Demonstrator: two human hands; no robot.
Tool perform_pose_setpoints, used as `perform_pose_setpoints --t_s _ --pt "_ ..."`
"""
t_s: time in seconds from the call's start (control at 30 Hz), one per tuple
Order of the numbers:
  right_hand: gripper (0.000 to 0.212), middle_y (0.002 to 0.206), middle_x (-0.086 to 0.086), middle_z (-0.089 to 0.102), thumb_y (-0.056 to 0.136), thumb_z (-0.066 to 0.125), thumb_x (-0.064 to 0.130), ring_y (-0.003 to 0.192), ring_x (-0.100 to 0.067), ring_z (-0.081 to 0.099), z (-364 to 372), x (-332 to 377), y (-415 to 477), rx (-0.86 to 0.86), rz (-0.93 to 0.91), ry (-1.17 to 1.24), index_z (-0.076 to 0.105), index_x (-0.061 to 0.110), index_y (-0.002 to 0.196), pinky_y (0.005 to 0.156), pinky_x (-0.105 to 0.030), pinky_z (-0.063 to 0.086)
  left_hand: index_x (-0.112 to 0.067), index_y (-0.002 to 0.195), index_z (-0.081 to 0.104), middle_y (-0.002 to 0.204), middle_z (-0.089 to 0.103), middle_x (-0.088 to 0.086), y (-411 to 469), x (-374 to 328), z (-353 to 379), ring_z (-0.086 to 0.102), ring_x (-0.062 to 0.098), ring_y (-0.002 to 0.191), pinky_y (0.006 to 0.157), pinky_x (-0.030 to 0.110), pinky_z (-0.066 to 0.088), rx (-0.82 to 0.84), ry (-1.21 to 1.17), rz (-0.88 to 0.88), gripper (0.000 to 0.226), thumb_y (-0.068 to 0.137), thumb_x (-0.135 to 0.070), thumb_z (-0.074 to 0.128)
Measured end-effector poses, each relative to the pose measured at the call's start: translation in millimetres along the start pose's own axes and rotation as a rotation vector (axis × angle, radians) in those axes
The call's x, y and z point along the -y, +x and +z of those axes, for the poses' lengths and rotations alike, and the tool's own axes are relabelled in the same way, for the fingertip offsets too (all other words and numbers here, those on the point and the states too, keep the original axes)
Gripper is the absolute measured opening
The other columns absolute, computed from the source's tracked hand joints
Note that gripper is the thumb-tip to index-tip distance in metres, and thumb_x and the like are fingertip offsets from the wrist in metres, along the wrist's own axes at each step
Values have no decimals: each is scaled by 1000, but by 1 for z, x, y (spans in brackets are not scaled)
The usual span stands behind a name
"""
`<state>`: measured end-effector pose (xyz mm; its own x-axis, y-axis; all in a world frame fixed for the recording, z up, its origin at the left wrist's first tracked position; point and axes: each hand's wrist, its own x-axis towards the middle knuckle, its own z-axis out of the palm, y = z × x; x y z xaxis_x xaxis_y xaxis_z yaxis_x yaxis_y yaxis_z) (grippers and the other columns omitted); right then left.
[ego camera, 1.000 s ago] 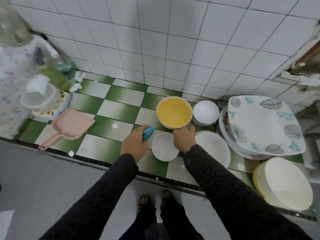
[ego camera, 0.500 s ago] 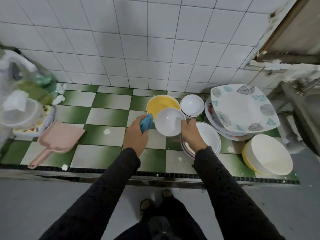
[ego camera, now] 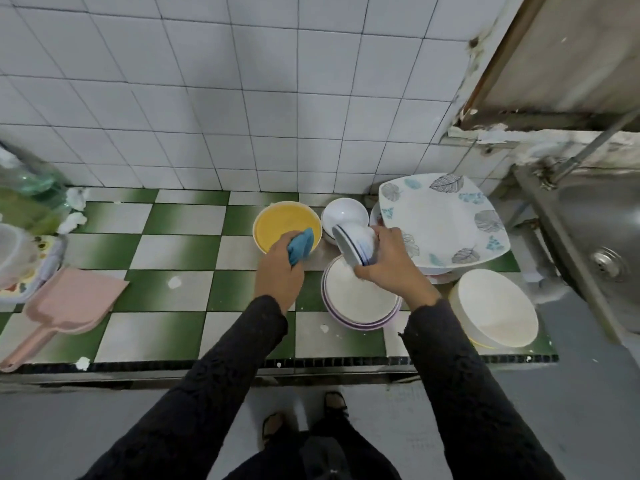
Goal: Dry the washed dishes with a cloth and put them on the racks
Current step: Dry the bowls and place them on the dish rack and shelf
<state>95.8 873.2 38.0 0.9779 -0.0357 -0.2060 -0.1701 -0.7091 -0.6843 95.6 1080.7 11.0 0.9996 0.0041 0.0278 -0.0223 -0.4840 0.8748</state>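
My right hand grips a small white bowl with dark rim lines, tilted on its side above a stack of white plates. My left hand holds a bunched blue cloth just left of the bowl, over the near edge of a yellow bowl. Cloth and small bowl are a little apart. Another small white bowl sits behind, by the wall.
A leaf-patterned square plate lies on other dishes at the right. A cream bowl stands near the counter's right end. A steel sink is further right. A pink dustpan and containers occupy the left of the green-checked counter.
My right hand lifted the small bowl off the counter, carried it right over the plate stack and tipped it on its side. My left hand followed with the cloth.
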Motion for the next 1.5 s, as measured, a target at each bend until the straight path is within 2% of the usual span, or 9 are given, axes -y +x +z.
perform_pose_setpoints --t_s 0.2,0.4,0.67,0.9,1.1,1.2,1.3,1.4,1.5 --pt "78 123 -7 35 74 86 16 119 -25 40 -36 -18 7 104 -44 -74 36 11 133 99 -39 43 -18 134 52 115 52 -6 3 -24 34 52 17 105 92 31 48 -3 -22 -30 38 97 -9 56" --pt "76 123 -6 38 73 86 7 114 -24 46 -55 -32 13 117 3 240 35 20 128 93 -35 47 -19 133 53 119 55 -3 4 -33 52 54 21 109 98 43 51 -74 -61 -46 37 97 -11 57" --pt "60 128 -15 42 79 63 -14 120 -40 49 -35 -35 12 235 170 1428 39 19 123 92 -59 55 -27 124 53 109 60 -2 1 -47 60 58 12 94 71 13 51 -259 -207 -76 25 101 -17 52" --pt "97 152 -22 37 64 76 -2 133 -49 46 -4 -38 8 266 203 1751 37 18 151 93 -59 53 -13 133 52 110 59 -5 5 -76 61 61 6 96 79 15 55 -474 -418 -74 35 99 -18 57" --pt "65 122 -24 64 69 72 3 110 -42 64 4 -25 1 380 108 1816 54 4 132 87 -53 57 -15 146 43 141 53 9 2 -60 77 50 20 127 106 26 40 -66 175 366 62 90 1 61" --pt "63 124 -27 65 83 73 27 112 -42 66 -1 -22 6 361 142 1775 52 3 137 91 -52 56 -17 151 35 146 49 5 2 -60 86 47 22 132 113 32 34 106 365 288 60 95 -15 56" --pt "64 136 -25 59 93 59 57 119 -42 63 -3 -24 12 299 268 1743 47 19 144 93 -56 56 -24 137 51 122 63 3 2 -64 87 61 21 110 97 33 51 254 185 85 38 100 -30 52" --pt "48 129 -20 58 92 66 47 114 -36 65 5 -23 13 151 281 1813 49 31 134 95 -58 55 -32 112 57 107 66 -5 -5 -83 90 62 16 105 89 24 53 316 -284 -61 14 100 -26 54" --pt "56 135 -16 56 81 80 46 124 -39 60 14 -25 16 119 232 1865 55 37 130 108 -68 40 -30 124 54 119 62 -7 -12 -103 97 57 12 116 96 22 50 301 -666 -186 24 102 -24 52"
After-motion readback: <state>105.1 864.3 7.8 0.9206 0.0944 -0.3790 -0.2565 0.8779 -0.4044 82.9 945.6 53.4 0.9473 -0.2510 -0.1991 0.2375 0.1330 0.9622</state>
